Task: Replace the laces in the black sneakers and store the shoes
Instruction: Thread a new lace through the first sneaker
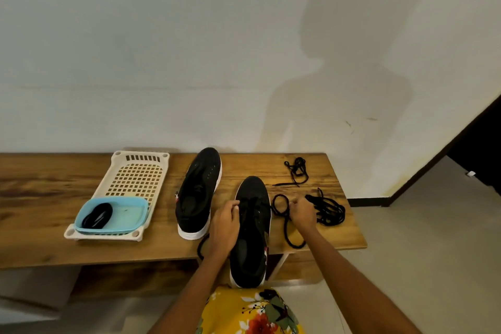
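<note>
Two black sneakers [199, 192] with white soles – the nearer one [250, 230] showing a small red mark at its side. Black laces [326, 209] in loose heaps on a brown table [40, 198] with dark wood grain. Cream-white rack [135, 173] with a grid of small holes. Pale blue tray [127, 215] holding something glossy black [97, 215]. Yellow cloth [233, 312] with a flower pattern – red, white and green. Off-white wall [162, 49], black skirting [368, 202], grey floor [433, 238].
</note>
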